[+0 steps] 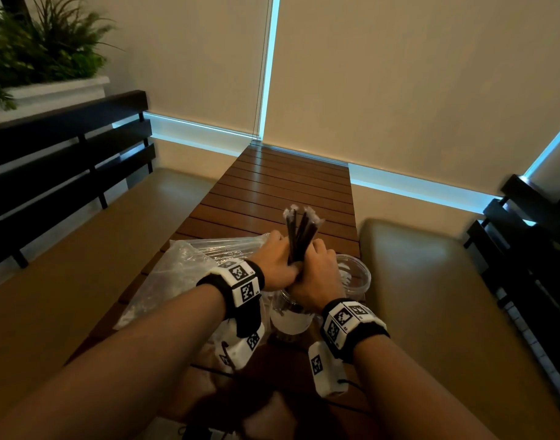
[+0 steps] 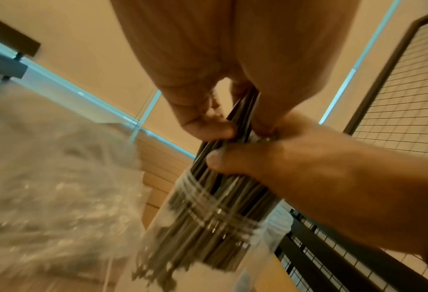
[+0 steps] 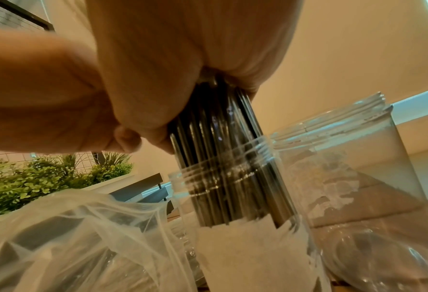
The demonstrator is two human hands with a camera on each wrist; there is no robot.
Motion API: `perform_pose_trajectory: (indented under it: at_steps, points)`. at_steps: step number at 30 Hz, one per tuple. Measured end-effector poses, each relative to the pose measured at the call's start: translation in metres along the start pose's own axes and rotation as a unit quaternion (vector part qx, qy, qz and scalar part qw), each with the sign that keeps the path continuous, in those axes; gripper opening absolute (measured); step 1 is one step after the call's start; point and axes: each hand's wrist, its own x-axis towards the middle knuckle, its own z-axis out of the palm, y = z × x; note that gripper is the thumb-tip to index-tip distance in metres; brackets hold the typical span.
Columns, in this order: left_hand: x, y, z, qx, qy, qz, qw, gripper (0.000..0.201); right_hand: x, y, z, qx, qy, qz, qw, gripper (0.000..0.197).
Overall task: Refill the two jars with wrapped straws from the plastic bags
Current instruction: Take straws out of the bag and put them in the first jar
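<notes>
Straws (image 1: 299,236) are going into the near jar (image 3: 245,227); we are gripping them with both hands (image 1: 277,265) (image 1: 320,274), next releasing them.

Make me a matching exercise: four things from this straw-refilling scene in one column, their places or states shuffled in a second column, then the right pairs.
Things:
1. bundle of straws
2. second jar
3. plastic bag
4. plant

Places or states:
A. lies crumpled on the table, left of the jars
B. stands in a white planter, far left
C. gripped by both hands, lower ends inside a jar
D. stands open, without straws

Pairs: 1-C, 2-D, 3-A, 4-B
</notes>
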Motion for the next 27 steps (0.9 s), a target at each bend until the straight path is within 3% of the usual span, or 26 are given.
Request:
perform_pose_trajectory:
  at_steps: [2, 4, 7, 9, 11, 14, 17, 19, 21, 24, 27]
  points:
    - [0.005, 0.007, -0.008, 0.075, -0.01, -0.018, 0.997, 0.026, 0.0, 0.001, 0.001, 0.014, 0.008, -0.001, 1.0, 0.041]
    - [0.009, 0.012, -0.02, 0.093, 0.047, -0.012, 0.995, 0.047, 0.0, 0.001, 0.001, 0.007, 0.018, -0.007, 1.0, 0.033]
    - [0.01, 0.031, -0.036, 0.025, 0.165, 0.054, 0.985, 0.074, 0.0, 0.001, 0.004, -0.015, 0.03, -0.019, 0.999, 0.041]
    - [0.013, 0.045, -0.04, 0.026, 0.207, 0.106, 0.972, 0.082, 0.0, 0.001, 0.004, -0.015, 0.036, -0.02, 0.999, 0.045]
    - [0.014, 0.053, -0.035, 0.068, 0.177, 0.118, 0.975, 0.075, 0.002, 0.003, 0.005, -0.01, 0.028, -0.013, 0.999, 0.048]
    - [0.015, 0.037, -0.007, 0.136, 0.067, 0.063, 0.986, 0.05, 0.005, 0.008, 0.009, -0.007, 0.014, -0.018, 1.0, 0.062]
    - [0.012, 0.009, 0.013, 0.164, -0.004, -0.017, 0.986, 0.056, 0.004, 0.013, 0.01, 0.012, 0.008, -0.025, 1.0, 0.072]
    - [0.009, -0.002, 0.016, 0.184, -0.005, -0.04, 0.982, 0.065, 0.002, 0.017, 0.008, 0.08, 0.018, -0.012, 0.997, 0.077]
    - [0.008, -0.001, 0.01, 0.203, 0.054, -0.005, 0.978, 0.071, 0.001, 0.018, 0.009, 0.109, 0.004, 0.014, 0.994, 0.083]
    - [0.015, 0.015, -0.007, 0.185, 0.14, 0.06, 0.971, 0.069, 0.004, 0.015, 0.015, 0.079, 0.03, -0.004, 0.996, 0.066]
    - [0.015, 0.017, -0.004, 0.22, 0.044, 0.038, 0.974, 0.062, 0.008, 0.009, 0.02, 0.055, 0.039, -0.057, 0.996, 0.056]
